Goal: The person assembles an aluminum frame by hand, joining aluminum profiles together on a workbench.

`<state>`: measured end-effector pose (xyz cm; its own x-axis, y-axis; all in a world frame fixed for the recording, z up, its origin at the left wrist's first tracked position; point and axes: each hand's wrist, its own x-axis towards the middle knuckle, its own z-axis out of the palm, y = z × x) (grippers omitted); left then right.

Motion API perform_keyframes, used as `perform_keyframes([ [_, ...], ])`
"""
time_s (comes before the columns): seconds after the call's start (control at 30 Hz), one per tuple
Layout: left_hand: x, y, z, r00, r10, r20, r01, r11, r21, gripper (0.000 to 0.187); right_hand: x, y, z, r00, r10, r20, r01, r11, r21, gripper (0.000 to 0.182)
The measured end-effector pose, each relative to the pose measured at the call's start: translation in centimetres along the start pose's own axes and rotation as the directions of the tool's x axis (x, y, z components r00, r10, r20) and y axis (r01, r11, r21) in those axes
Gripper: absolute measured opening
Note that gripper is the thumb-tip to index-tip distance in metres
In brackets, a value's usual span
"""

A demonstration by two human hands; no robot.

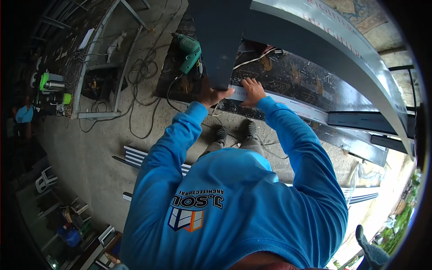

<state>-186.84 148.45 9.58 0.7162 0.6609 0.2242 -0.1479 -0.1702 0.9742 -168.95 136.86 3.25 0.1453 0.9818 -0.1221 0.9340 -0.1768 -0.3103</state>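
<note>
My left hand (209, 95) wraps round the near lower end of a dark grey metal profile (221, 54), which rises toward the camera. The thumb lies along its bottom edge; the other fingers are partly hidden behind it. Just to the right, my right hand (253, 92) rests on a long profile (292, 105) covered in printed protective film, fingers stretched out and a little apart. Both profiles are at the near edge of a dark, scuffed workbench (310, 83). A green power drill (188, 51) lies on the bench left of the upright profile.
A large film-covered frame piece (333, 33) arches across the upper right. Black cables (143, 69) coil over the concrete floor at left, beside a metal-framed table (81, 85). Striped profiles (135, 156) lie on the floor behind my left arm. A white plastic chair (45, 179) stands far left.
</note>
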Motion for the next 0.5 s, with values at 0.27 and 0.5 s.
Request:
perform_keyframes([
  [0.27,0.2,-1.2,2.5,0.999,-0.013,0.035,0.015,0.998,-0.061,0.063,-1.5,1.3,0.3,0.999,-0.033,-0.038,0.034,0.999,0.015,0.082],
  [0.5,0.5,-0.2,3.7,1.000,0.014,0.019,-0.013,0.997,-0.073,0.041,-1.9,2.4,0.5,0.997,-0.061,-0.038,0.059,0.996,-0.067,0.082],
])
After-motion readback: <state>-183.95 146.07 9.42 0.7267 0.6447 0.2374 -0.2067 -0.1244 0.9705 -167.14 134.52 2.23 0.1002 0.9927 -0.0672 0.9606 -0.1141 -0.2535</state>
